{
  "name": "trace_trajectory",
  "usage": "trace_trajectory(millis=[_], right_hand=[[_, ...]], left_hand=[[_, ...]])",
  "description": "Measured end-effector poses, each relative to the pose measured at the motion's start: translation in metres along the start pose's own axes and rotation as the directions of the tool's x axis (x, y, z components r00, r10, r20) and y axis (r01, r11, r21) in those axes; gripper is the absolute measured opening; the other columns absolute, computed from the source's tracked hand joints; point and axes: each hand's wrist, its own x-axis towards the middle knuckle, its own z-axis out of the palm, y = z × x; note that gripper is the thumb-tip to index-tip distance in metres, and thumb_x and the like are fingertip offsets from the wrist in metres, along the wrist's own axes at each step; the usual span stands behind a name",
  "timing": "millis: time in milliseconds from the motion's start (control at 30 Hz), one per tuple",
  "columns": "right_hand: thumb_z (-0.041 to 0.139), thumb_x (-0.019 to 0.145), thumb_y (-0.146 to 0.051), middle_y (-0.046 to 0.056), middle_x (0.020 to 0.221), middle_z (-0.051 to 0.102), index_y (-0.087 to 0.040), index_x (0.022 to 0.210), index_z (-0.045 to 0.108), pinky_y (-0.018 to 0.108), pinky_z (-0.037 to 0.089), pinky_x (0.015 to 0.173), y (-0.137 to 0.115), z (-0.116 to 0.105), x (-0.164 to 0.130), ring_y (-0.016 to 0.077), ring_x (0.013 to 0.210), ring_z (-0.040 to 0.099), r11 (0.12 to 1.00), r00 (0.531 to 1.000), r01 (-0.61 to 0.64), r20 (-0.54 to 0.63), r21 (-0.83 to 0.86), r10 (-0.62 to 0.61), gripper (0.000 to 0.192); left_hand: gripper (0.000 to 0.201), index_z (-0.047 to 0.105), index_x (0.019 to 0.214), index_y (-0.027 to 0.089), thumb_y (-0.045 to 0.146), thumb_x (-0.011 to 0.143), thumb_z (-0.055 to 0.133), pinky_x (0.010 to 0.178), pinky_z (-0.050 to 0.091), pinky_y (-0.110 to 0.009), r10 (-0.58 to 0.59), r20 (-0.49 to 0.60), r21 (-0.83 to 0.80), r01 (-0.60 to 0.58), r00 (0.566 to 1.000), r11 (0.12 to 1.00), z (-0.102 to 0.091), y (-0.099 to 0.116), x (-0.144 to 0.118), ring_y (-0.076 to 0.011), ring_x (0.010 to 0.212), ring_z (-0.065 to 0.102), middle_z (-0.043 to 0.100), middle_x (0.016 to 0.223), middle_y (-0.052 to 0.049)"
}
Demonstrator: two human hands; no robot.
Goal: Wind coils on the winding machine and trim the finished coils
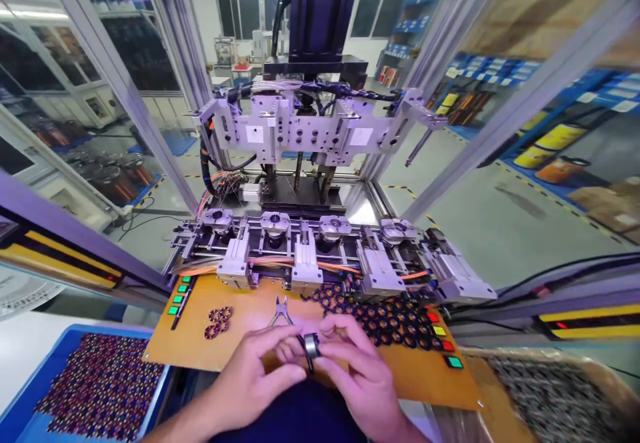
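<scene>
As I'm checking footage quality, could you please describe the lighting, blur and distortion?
Head view: purple tint on the machine; glare on the plate near its base; a highlight on the ring in the right hand; frame posts fanning outward, suggesting wide-angle distortion; gray parts at lower right blurred.

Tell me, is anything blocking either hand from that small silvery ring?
Nothing visible blocks the right hand; its fingers are at the silvery ring. The left hand is close beside it, though the dark edge on that side is too small to make out. The pliers lie beyond, not between.
</scene>
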Motion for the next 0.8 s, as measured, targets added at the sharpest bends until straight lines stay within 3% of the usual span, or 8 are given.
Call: trace_trajectory(millis=[133,233,300,433,533,800], right_hand=[[0.061,0.093,-0.018,0.007,0.108,0.059,-0.030,0.100,0.069,0.028,0.060,0.079,-0.029,0.007,0.022,0.0190,0.095,0.067,0.947,0.999,0.018,-0.043,0.322,-0.004,0.016],[0.062,0.094,-0.028,0.007,0.105,0.064,-0.030,0.098,0.071,0.031,0.059,0.086,-0.033,0.012,0.033,0.0207,0.100,0.066,0.917,0.999,-0.037,0.006,0.398,0.038,0.011],[0.061,0.095,-0.031,0.007,0.104,0.066,-0.030,0.096,0.072,0.032,0.058,0.089,-0.033,0.015,0.037,0.0202,0.100,0.066,0.897,0.997,-0.075,0.012,0.437,0.077,0.011],[0.061,0.095,-0.030,0.007,0.104,0.066,-0.029,0.093,0.073,0.030,0.058,0.088,-0.030,0.016,0.042,0.0197,0.100,0.067,0.876,0.995,-0.093,0.004,0.473,0.104,0.012],[0.062,0.094,-0.034,0.007,0.103,0.067,-0.028,0.091,0.073,0.030,0.057,0.089,-0.027,0.015,0.046,0.0202,0.100,0.067,0.868,0.991,-0.128,0.029,0.479,0.130,0.014],[0.061,0.095,-0.039,0.009,0.104,0.067,-0.023,0.087,0.073,0.032,0.056,0.090,-0.026,0.014,0.053,0.0202,0.100,0.067,0.845,0.982,-0.186,0.081,0.501,0.168,0.022]], left_hand=[[0.023,0.077,0.104,0.022,0.025,0.082,0.072,0.080,0.059,-0.031,0.005,-0.122,-0.108,-0.018,0.993,0.994,-0.001,0.011,0.001,-0.0204,0.081,0.073,0.079,0.090,-0.005],[0.025,0.076,0.107,0.022,0.021,0.082,0.072,0.081,0.059,-0.032,0.151,-0.191,-0.023,-0.158,0.970,0.987,-0.006,0.009,0.001,-0.0213,0.085,0.073,0.079,0.094,-0.007],[0.026,0.074,0.109,0.022,0.019,0.083,0.071,0.082,0.059,-0.034,0.234,-0.216,0.034,-0.232,0.948,0.972,-0.009,0.007,0.003,-0.0222,0.090,0.072,0.078,0.098,-0.009],[0.030,0.073,0.109,0.023,0.020,0.079,0.076,0.082,0.060,-0.033,0.272,-0.247,0.079,-0.260,0.930,0.962,-0.010,0.004,0.010,-0.0223,0.090,0.073,0.077,0.098,-0.008],[0.030,0.073,0.111,0.024,0.011,0.084,0.069,0.082,0.060,-0.029,0.368,-0.240,0.142,-0.342,0.898,0.929,-0.011,0.005,0.014,-0.0205,0.091,0.073,0.076,0.099,-0.008],[0.034,0.070,0.116,0.023,0.012,0.083,0.070,0.077,0.060,-0.024,0.437,-0.259,0.229,-0.385,0.861,0.894,-0.013,0.003,0.022,-0.0176,0.085,0.072,0.075,0.095,-0.006]])
